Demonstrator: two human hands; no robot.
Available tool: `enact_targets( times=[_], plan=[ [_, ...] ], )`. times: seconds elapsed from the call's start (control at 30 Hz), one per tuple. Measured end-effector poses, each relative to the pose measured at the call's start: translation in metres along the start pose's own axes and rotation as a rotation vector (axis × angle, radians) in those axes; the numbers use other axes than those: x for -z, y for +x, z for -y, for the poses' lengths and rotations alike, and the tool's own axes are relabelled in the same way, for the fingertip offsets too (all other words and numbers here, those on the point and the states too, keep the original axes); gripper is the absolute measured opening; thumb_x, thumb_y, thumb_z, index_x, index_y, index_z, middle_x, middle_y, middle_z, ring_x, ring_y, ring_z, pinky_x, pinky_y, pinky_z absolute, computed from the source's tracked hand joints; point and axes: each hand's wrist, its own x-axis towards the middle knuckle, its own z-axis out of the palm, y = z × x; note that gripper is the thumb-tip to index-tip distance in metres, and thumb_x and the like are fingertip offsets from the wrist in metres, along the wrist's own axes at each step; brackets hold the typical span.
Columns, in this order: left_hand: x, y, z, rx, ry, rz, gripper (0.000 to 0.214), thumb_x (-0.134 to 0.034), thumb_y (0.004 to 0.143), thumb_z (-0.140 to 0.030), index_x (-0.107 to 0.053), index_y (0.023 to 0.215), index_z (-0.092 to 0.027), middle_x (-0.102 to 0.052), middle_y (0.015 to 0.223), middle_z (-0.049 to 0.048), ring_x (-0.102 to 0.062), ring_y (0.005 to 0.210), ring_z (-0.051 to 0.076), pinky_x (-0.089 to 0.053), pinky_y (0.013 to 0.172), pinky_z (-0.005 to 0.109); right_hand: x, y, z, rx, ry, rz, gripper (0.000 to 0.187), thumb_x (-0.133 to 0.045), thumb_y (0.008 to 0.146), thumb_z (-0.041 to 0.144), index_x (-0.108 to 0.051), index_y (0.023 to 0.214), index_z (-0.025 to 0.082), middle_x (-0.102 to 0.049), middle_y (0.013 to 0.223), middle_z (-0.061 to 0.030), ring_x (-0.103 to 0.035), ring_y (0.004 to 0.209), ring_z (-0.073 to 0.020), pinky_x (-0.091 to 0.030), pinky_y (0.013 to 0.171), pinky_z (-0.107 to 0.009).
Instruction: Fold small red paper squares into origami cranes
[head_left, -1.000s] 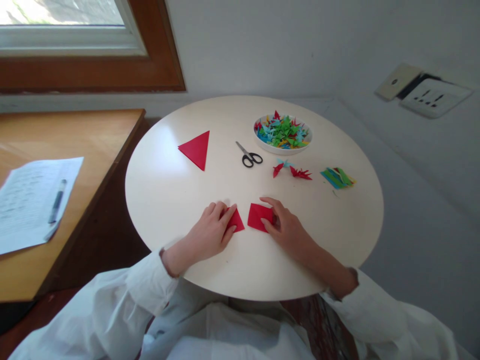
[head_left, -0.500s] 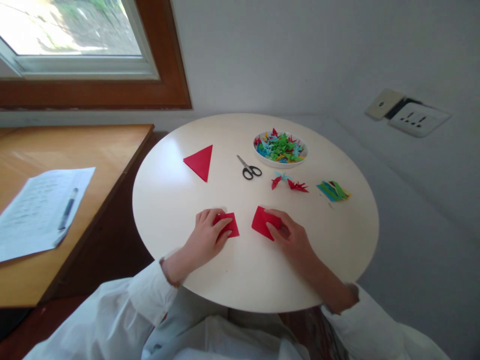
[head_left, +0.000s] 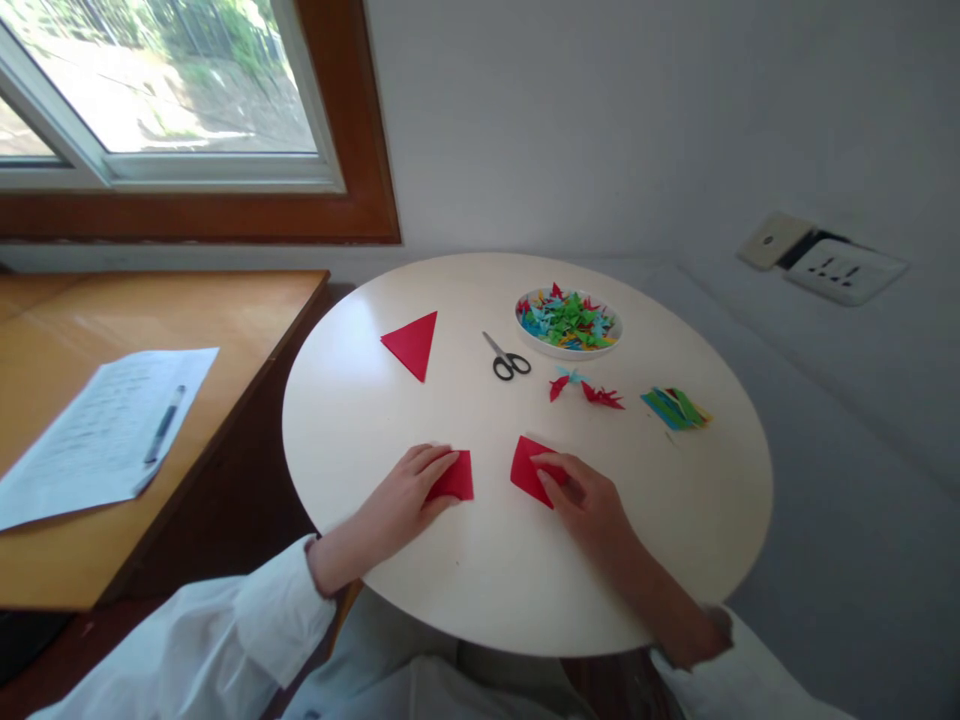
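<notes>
On a round cream table [head_left: 420,590] my left hand [head_left: 405,490] lies flat with fingers stretched out, pressing on a small red paper piece [head_left: 457,479]. My right hand [head_left: 581,495] rests to its right, fingers curled over the edge of a second red paper piece [head_left: 525,466]. The two pieces lie a little apart near the table's front. A larger red paper triangle [head_left: 412,342] lies farther back on the left.
Black-handled scissors [head_left: 506,360] lie mid-table. A white dish [head_left: 568,322] holds several coloured folded paper cranes; two red cranes [head_left: 589,391] and a stack of coloured strips [head_left: 673,408] lie to the right. A wooden desk [head_left: 97,330] with a sheet [head_left: 97,440] and pen [head_left: 163,424] stands left.
The view has tilted up, showing more of the window. My hands slid the two red pieces slightly apart; my left hand now lies flatter on its piece.
</notes>
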Motion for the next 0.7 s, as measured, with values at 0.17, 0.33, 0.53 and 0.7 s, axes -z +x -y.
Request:
enact_targets(
  times=[0.17, 0.33, 0.53, 0.7],
  plan=[
    [0.001, 0.001, 0.004, 0.011, 0.001, -0.019, 0.032, -0.041, 0.088, -0.018, -0.052, 0.118, -0.017, -0.062, 0.110, 0.0089, -0.055, 0.102, 0.019, -0.049, 0.090, 0.038, 0.000, -0.002, -0.003, 0.022, -0.003, -0.013, 0.019, -0.048, 0.080, 0.025, -0.063, 0.091, 0.020, -0.069, 0.089, -0.0067, -0.064, 0.080, -0.0182, -0.051, 0.071, -0.029],
    [0.003, -0.004, 0.004, 0.009, -0.059, -0.026, 0.041, -0.048, 0.086, -0.028, -0.046, 0.126, -0.021, -0.058, 0.118, 0.0089, -0.052, 0.108, 0.021, -0.047, 0.091, 0.040, 0.000, -0.001, -0.001, 0.033, -0.003, -0.023, 0.019, -0.048, 0.080, 0.024, -0.063, 0.090, 0.020, -0.069, 0.089, -0.0068, -0.065, 0.079, -0.0190, -0.052, 0.068, -0.029],
    [-0.001, -0.008, -0.001, 0.039, -0.112, -0.038, 0.038, -0.048, 0.086, -0.029, -0.050, 0.123, -0.023, -0.062, 0.114, 0.0058, -0.053, 0.105, 0.020, -0.047, 0.091, 0.038, 0.001, -0.002, -0.002, 0.053, 0.011, -0.018, 0.018, -0.049, 0.080, 0.025, -0.063, 0.090, 0.021, -0.069, 0.089, -0.0064, -0.065, 0.081, -0.0192, -0.052, 0.073, -0.030],
    [-0.001, -0.008, 0.000, 0.075, -0.119, -0.109, 0.033, -0.051, 0.084, -0.023, -0.055, 0.116, -0.022, -0.065, 0.105, 0.0072, -0.059, 0.095, 0.018, -0.051, 0.084, 0.034, 0.000, -0.003, -0.005, 0.027, 0.014, -0.012, 0.018, -0.049, 0.081, 0.025, -0.064, 0.091, 0.021, -0.069, 0.091, -0.0065, -0.065, 0.083, -0.0193, -0.052, 0.070, -0.029]
  ],
)
